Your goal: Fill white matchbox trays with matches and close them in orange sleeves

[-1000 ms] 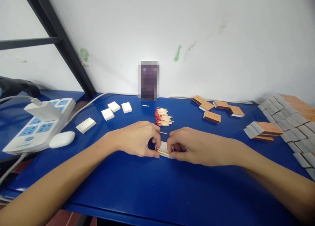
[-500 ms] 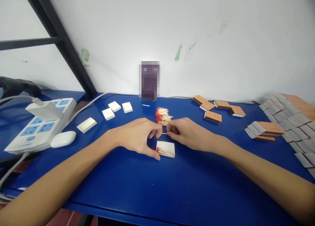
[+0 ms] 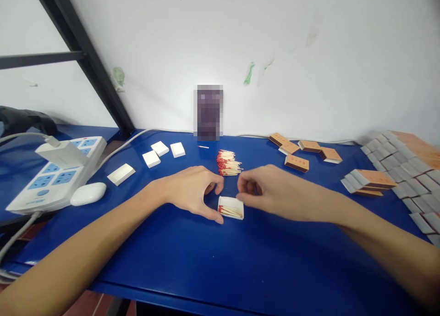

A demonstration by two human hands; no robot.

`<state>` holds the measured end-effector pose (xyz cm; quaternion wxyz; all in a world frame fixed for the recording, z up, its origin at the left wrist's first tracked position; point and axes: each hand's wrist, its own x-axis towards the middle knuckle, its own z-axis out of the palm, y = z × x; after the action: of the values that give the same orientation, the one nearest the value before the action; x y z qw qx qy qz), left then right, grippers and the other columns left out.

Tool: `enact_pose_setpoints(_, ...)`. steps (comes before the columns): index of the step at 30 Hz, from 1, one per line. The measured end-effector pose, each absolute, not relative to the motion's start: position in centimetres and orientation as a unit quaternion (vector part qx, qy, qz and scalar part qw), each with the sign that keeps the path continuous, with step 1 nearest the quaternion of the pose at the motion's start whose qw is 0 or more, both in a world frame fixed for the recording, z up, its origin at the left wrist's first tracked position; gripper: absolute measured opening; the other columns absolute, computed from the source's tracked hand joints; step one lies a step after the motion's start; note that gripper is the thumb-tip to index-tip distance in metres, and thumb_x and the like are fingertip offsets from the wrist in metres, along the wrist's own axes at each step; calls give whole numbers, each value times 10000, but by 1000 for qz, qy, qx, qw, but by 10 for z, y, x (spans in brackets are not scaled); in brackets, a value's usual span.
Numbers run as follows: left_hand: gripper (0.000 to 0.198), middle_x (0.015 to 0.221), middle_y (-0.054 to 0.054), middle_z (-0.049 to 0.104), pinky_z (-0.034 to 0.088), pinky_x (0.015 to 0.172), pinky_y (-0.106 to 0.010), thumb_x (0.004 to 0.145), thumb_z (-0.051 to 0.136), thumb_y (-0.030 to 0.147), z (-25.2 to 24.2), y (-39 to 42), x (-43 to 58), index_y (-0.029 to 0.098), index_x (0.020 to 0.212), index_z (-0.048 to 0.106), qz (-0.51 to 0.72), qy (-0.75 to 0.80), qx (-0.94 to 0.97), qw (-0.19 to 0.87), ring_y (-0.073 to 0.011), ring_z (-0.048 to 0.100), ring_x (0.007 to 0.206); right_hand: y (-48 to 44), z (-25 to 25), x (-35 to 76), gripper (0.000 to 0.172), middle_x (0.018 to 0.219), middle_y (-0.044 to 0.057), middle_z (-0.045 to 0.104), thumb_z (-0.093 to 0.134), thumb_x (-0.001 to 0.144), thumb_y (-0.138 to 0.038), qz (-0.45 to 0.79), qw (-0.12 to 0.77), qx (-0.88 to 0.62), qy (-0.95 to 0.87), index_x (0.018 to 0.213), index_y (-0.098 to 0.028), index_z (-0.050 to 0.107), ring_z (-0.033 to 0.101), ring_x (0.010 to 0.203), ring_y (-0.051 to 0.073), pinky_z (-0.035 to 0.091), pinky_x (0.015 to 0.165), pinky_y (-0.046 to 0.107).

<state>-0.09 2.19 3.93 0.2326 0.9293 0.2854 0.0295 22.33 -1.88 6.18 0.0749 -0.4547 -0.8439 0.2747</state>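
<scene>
A small white matchbox tray [image 3: 235, 202] lies on the blue table [image 3: 213, 265] with a few red-tipped matches [image 3: 229, 211] in it. My left hand [image 3: 190, 191] curves round the tray's left end, thumb on the near corner and forefinger at the far corner. My right hand [image 3: 271, 191] hovers at the tray's far right corner with its fingers curled in a pinch; what they hold is hidden. Just behind both hands sits a pile of loose matches [image 3: 228, 163].
Several empty white trays [image 3: 151, 158] lie at the back left, and one stray match [image 3: 203, 146] near a blurred dark object [image 3: 208, 113]. Orange matchbox sleeves [image 3: 296, 163] and stacked boxes [image 3: 369, 182] fill the right. A power strip [image 3: 55, 174] and white case [image 3: 87, 194] sit left.
My right hand left the tray, reached back to a single match behind it, then came back to the tray's far right corner. That single match is gone from the table. The left hand stayed.
</scene>
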Motion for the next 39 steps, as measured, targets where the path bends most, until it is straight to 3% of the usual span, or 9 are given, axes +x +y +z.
enact_pose_setpoints(4,384,654,25,545,334,543,-234,841,580,547,35,26,-2,164,848,597,87,277,920,264,-91,463,550,2,51,230,195,695,-7,595,499,891,-319,169,208,-468,-842,768,-193,583,501,618,116,354,581,254)
enact_pose_setpoints(7,278,623,31,535,339,552,-230,937,460,386,25,34,-3,158,852,596,166,332,899,233,-84,443,533,14,34,232,172,717,-1,578,525,882,-321,108,223,-470,-847,815,-190,614,483,624,120,338,591,260)
enact_pose_setpoints(11,170,624,38,537,337,564,-233,910,484,271,12,42,-5,172,908,622,188,368,898,150,-89,447,541,20,12,230,115,789,18,607,538,855,-256,44,220,-458,-860,834,-184,625,504,658,126,327,600,258)
enact_pose_setpoints(16,187,691,24,555,361,595,-238,923,479,246,6,45,-6,187,988,644,164,312,932,89,-102,482,597,20,-3,229,120,611,-25,562,536,857,-279,39,218,-488,-844,841,-196,623,454,520,107,272,532,253)
enact_pose_setpoints(23,223,757,10,586,382,619,-234,930,470,223,4,45,-6,199,1075,638,162,290,940,82,-106,505,634,20,-4,229,143,600,-24,565,508,878,-283,54,188,-494,-847,841,-204,621,461,514,110,250,528,255)
enact_pose_setpoints(32,136,619,54,491,323,553,-231,846,507,185,7,42,-4,186,928,615,160,307,933,97,-89,428,546,15,-3,225,101,607,-28,572,526,855,-251,52,180,-481,-856,828,-203,610,468,518,105,254,537,251)
enact_pose_setpoints(39,174,649,57,522,302,533,-237,795,573,259,14,36,-2,203,956,609,133,333,926,116,-86,441,544,13,-2,224,113,597,-35,556,503,862,-257,68,175,-483,-855,793,-203,575,447,509,99,245,532,251)
